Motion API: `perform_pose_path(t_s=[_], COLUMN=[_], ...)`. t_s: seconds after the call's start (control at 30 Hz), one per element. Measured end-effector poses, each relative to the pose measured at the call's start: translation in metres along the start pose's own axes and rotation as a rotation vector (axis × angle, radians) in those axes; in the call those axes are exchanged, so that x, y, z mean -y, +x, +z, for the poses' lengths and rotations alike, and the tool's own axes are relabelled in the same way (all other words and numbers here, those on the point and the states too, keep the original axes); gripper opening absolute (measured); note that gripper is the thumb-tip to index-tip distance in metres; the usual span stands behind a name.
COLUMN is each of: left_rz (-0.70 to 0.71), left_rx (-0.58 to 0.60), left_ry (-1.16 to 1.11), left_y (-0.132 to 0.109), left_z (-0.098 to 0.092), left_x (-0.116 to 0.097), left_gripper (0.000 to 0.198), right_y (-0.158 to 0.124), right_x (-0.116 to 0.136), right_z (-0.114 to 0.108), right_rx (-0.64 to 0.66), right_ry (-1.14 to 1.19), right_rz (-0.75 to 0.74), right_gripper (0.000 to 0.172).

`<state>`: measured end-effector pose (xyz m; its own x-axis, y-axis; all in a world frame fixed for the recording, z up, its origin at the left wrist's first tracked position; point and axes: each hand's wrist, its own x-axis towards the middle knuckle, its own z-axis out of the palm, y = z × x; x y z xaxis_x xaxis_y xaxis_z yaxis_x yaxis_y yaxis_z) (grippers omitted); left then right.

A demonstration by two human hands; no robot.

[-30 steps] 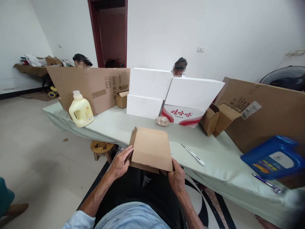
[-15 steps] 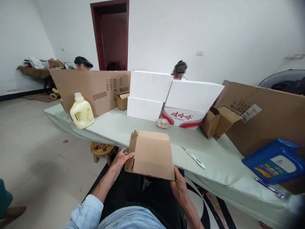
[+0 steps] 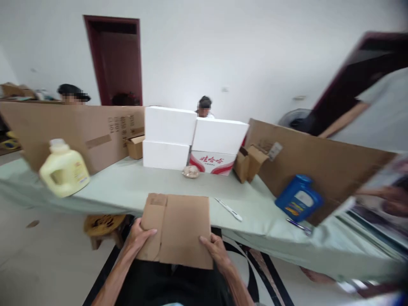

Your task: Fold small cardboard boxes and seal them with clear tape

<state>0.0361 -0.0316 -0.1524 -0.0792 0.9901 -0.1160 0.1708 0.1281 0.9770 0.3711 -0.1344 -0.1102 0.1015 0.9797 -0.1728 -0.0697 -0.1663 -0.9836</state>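
Note:
I hold a flat brown cardboard box blank point(image 3: 180, 229) over my lap at the near edge of the table point(image 3: 134, 189). My left hand point(image 3: 139, 236) grips its lower left, thumb on top of a folded side flap. My right hand point(image 3: 216, 250) grips its lower right edge, thumb lying on the top face. Both hands are closed on the cardboard.
On the table stand a yellow jug point(image 3: 64, 168), white foam boxes point(image 3: 194, 136), a blue jug point(image 3: 298, 198), a white pen point(image 3: 228, 209), small open cartons point(image 3: 249, 162) and tall cardboard sheets point(image 3: 76, 131). Two people sit behind the sheets. Another person's arm point(image 3: 376, 114) shows at right. A wooden stool point(image 3: 103, 225) is below.
The view has swung right and blurred. The cardboard has dropped flatter toward my lap, its left flap folded down under my left thumb, and my right thumb has come up onto its top.

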Motion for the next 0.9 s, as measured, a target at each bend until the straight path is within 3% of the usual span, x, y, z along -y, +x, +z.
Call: perform_pose_path(t_s=[0.07, 0.2, 0.37, 0.47, 0.57, 0.63, 0.7, 0.8, 0.9], left_rz=[0.012, 0.039, 0.074, 0.129, 0.235, 0.315, 0.378, 0.431, 0.479], left_rx=[-0.002, 0.058, 0.081, 0.119, 0.167, 0.144, 0.081, 0.034, 0.018], left_ry=[0.080, 0.047, -0.032, -0.084, -0.078, -0.020, 0.078, 0.223, 0.335], left_y=[0.005, 0.014, 0.010, 0.012, 0.015, 0.018, 0.023, 0.031, 0.041], left_z=[-0.008, -0.021, -0.031, -0.029, -0.021, -0.017, -0.016, -0.023, -0.031], left_x=[0.005, 0.000, -0.028, -0.045, -0.059, -0.065, -0.068, -0.070, -0.073], left_gripper=[0.061, 0.059, 0.068, 0.073, 0.075, 0.075, 0.073, 0.062, 0.052], right_y=[0.000, -0.005, -0.019, -0.029, -0.042, -0.053, -0.066, -0.085, -0.095], right_x=[-0.006, -0.003, 0.016, 0.025, 0.033, 0.040, 0.051, 0.074, 0.099], right_z=[0.001, -0.003, -0.010, -0.011, -0.017, -0.031, -0.055, -0.104, -0.152], right_rx=[0.047, 0.140, 0.248, 0.283, 0.236, 0.114, -0.089, -0.521, -0.950], right_ry=[0.009, -0.001, -0.118, -0.157, -0.178, -0.199, -0.209, -0.305, -0.629], right_rz=[-0.041, -0.116, -0.178, -0.208, -0.237, -0.265, -0.314, -0.411, -0.390], right_gripper=[0.071, 0.063, 0.040, 0.039, 0.041, 0.043, 0.046, 0.051, 0.054])
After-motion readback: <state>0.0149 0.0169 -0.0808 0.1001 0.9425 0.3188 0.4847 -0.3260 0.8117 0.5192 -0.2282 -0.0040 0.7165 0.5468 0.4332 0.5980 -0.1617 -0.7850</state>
